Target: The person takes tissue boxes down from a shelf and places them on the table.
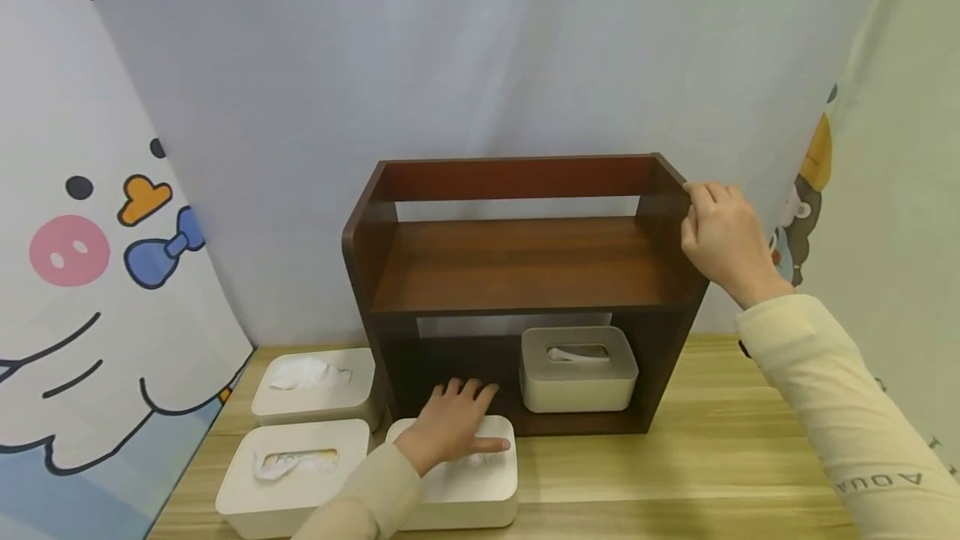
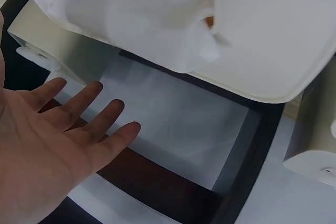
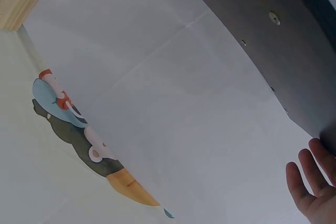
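A dark brown two-tier desk shelf point(image 1: 517, 265) stands against the back curtain. My right hand point(image 1: 723, 240) grips the upper edge of its right side panel point(image 3: 262, 40); in the right wrist view several fingers point(image 3: 310, 177) show by that panel. My left hand point(image 1: 450, 432) is spread over a white tissue box point(image 1: 480, 507) in front of the shelf's left part. In the left wrist view the left hand's point(image 2: 58, 145) fingers are extended, and the box top point(image 2: 273, 30) with its tissue is close by. A tissue box point(image 1: 577, 390) sits at the lower compartment's right.
Two more tissue boxes, one farther back point(image 1: 322, 365) and one nearer point(image 1: 292, 490), stand left of the shelf on the wood-grain table point(image 1: 750, 440). A pale curtain point(image 1: 480, 48) hangs behind, with cartoon-printed cloths at both sides.
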### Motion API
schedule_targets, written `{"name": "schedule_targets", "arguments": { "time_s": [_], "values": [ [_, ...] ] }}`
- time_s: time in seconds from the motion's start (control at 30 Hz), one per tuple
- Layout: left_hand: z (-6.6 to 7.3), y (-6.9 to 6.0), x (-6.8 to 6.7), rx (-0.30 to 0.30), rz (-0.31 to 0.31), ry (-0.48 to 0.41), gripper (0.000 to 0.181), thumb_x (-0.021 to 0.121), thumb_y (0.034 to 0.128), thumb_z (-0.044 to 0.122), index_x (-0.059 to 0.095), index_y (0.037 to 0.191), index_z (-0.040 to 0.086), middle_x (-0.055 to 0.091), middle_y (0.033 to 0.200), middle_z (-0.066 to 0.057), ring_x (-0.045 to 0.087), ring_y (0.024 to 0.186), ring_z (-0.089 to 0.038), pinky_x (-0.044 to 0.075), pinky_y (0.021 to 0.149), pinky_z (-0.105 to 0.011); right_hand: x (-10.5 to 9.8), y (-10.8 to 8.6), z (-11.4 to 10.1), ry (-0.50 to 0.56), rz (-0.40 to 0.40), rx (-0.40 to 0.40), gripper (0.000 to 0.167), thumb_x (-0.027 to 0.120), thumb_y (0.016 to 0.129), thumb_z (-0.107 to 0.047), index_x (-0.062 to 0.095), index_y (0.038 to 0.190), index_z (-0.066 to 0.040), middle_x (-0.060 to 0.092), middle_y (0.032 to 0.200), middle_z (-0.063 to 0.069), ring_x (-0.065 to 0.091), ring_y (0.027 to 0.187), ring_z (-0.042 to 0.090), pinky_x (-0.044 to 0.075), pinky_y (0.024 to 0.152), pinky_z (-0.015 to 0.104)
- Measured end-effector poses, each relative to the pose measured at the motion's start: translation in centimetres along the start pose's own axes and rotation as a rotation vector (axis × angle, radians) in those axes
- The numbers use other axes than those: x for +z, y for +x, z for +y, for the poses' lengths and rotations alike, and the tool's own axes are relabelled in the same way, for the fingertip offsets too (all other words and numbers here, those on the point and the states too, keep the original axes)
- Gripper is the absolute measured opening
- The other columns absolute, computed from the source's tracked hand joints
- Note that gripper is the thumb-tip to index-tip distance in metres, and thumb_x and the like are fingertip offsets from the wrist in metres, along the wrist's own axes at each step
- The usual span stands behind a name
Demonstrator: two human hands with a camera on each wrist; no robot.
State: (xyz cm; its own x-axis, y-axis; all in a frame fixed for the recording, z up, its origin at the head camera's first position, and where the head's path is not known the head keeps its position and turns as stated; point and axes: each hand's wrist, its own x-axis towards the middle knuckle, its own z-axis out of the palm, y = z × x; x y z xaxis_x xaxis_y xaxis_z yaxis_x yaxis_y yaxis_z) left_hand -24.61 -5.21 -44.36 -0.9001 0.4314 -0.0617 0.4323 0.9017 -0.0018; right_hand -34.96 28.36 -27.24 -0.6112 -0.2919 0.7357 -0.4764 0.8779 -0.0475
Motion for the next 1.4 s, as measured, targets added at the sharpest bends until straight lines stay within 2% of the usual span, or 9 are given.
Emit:
{"name": "schedule_targets", "arguments": {
  "time_s": [0.27, 0.53, 0.73, 0.9, 1.07, 1.23, 1.4],
  "values": [
    [0.4, 2.3, 0.1, 0.015, 0.116, -0.011, 0.079, 0.053, 0.0772, 0.065, 0.039, 0.137, 0.015, 0.048, 0.131, -0.012, 0.048, 0.115, -0.035, 0.043, 0.089, -0.05, 0.0, 0.2, -0.1, -0.003, -0.01, 0.011, 0.031, 0.041, 0.086, -0.001, 0.055, 0.111, 0.012, 0.057, 0.103, 0.029, 0.051, 0.091, 0.045, 0.042, 0.081, 0.052],
    [1.3, 4.8, 0.3, 0.03, 0.181, -0.04, 0.083, 0.059, 0.0755, 0.063, 0.038, 0.137, 0.011, 0.046, 0.134, -0.012, 0.047, 0.119, -0.034, 0.043, 0.092, -0.047, 0.0, 0.1, -0.2, -0.004, -0.019, 0.015, 0.032, 0.041, 0.086, -0.001, 0.055, 0.111, 0.012, 0.057, 0.104, 0.029, 0.051, 0.092, 0.045, 0.042, 0.081, 0.052],
    [1.8, 6.7, 0.8, 0.035, 0.282, -0.041, 0.088, 0.068, 0.0708, 0.058, 0.037, 0.139, 0.011, 0.046, 0.135, -0.011, 0.047, 0.12, -0.03, 0.043, 0.093, -0.044, 0.0, 0.2, -0.2, -0.003, -0.017, 0.02, 0.031, 0.041, 0.086, -0.001, 0.055, 0.111, 0.012, 0.057, 0.103, 0.029, 0.051, 0.092, 0.045, 0.042, 0.081, 0.053],
    [2.2, 8.0, 1.3, 0.045, 0.35, -0.032, 0.09, 0.066, 0.0695, 0.061, 0.038, 0.137, 0.009, 0.047, 0.132, -0.013, 0.047, 0.12, -0.029, 0.04, 0.097, -0.042, 0.0, 0.1, -0.1, -0.005, -0.012, 0.02, 0.031, 0.042, 0.085, -0.001, 0.055, 0.11, 0.012, 0.057, 0.102, 0.029, 0.051, 0.091, 0.045, 0.043, 0.081, 0.053],
    [2.6, 9.0, 1.7, 0.03, 0.362, -0.015, 0.092, 0.064, 0.0694, 0.065, 0.038, 0.137, 0.008, 0.045, 0.133, -0.016, 0.045, 0.121, -0.032, 0.04, 0.097, -0.045, 0.1, 0.0, 0.0, -0.009, -0.012, 0.015, 0.031, 0.042, 0.085, -0.001, 0.055, 0.11, 0.012, 0.057, 0.102, 0.029, 0.051, 0.09, 0.045, 0.042, 0.08, 0.052],
    [2.9, 9.8, 1.9, -0.002, 0.31, -0.069, 0.091, 0.061, 0.0714, 0.066, 0.035, 0.138, 0.009, 0.039, 0.138, -0.016, 0.039, 0.126, -0.035, 0.039, 0.097, -0.05, 0.1, 0.0, 0.1, -0.003, -0.011, 0.012, 0.031, 0.042, 0.085, -0.001, 0.055, 0.11, 0.012, 0.057, 0.102, 0.029, 0.051, 0.089, 0.044, 0.042, 0.08, 0.052],
    [3.0, 10.3, 2.1, -0.017, 0.284, -0.114, 0.091, 0.06, 0.072, 0.065, 0.035, 0.138, 0.008, 0.037, 0.14, -0.017, 0.038, 0.127, -0.036, 0.037, 0.099, -0.051, 0.0, 0.0, 0.1, 0.01, -0.011, 0.014, 0.031, 0.042, 0.085, -0.001, 0.054, 0.111, 0.012, 0.056, 0.102, 0.029, 0.051, 0.09, 0.044, 0.042, 0.082, 0.052]
  ]
}}
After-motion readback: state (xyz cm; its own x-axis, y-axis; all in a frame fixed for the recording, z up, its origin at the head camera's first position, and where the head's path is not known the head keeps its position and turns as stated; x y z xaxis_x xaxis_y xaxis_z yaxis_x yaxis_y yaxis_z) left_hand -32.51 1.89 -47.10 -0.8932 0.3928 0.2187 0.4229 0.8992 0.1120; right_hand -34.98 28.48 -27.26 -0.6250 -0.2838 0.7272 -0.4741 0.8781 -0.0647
